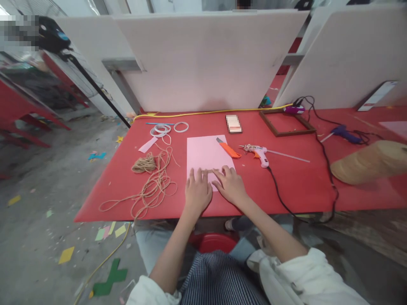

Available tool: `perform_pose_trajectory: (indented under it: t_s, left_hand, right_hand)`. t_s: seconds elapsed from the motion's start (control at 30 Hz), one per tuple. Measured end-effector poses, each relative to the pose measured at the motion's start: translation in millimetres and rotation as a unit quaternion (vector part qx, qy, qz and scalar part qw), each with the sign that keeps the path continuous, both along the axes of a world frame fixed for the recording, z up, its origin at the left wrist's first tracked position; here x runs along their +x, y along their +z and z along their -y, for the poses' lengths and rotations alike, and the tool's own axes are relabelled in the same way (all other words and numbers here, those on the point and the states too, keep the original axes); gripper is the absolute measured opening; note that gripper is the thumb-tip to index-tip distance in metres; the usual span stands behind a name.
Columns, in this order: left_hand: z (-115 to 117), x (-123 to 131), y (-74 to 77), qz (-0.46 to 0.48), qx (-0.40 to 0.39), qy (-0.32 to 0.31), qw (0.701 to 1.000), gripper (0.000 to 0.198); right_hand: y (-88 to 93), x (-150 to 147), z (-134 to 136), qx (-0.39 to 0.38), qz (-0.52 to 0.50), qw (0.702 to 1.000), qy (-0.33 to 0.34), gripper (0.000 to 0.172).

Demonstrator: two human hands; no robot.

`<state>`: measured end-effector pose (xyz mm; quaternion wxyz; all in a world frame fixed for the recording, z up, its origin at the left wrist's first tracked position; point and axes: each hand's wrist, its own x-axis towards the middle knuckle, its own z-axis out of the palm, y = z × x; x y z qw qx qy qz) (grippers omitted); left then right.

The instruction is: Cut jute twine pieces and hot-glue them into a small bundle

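Observation:
My left hand (pixel 198 194) lies palm down on a sheet of pink paper (pixel 203 148), fingers stretched out. Beside it my right hand (pixel 233 186) rests with its fingers spread on the same sheet. A short, thin brown strand (pixel 208 171), which looks like twine, runs between the fingertips of both hands. An orange utility knife (pixel 229 151) lies across the sheet's right edge. Just right of the paper is a pink glue gun (pixel 259 152) with a clear glue stick in its back. To the left, loose twine (pixel 155 186) trails from a twine bundle (pixel 144 163).
White rings (pixel 160 130) and a pink paper strip (pixel 148 145) lie at the back left. A wooden frame (pixel 295 134), a blue glue gun (pixel 348 134) and a bulky tan object (pixel 370 163) are on the right. A black cord (pixel 280 197) loops near the front edge. White boards (pixel 206 59) stand behind.

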<state>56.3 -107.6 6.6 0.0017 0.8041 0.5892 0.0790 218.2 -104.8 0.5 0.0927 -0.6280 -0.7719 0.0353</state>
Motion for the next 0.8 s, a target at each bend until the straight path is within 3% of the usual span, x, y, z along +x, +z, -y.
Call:
perform_pose_trajectory:
  t_s: [0.43, 0.67, 0.8]
  left_hand:
    - [-2, -5, 1.6, 0.007, -0.006, 0.003, 1.0, 0.054]
    - [-7, -18, -6.7, 0.056, 0.01, -0.011, 0.998, 0.061]
    - [-3, -15, -2.9, 0.056, 0.01, -0.031, 0.998, 0.065]
  right_hand:
    - [-3.1, -1, 2, 0.015, 0.012, 1.0, -0.017, 0.052]
    - [-14.2, 9, 0, 0.057, -0.091, 0.994, -0.02, 0.047]
    - [-8.2, 5, 0, 0.034, -0.05, 0.998, -0.016, 0.05]
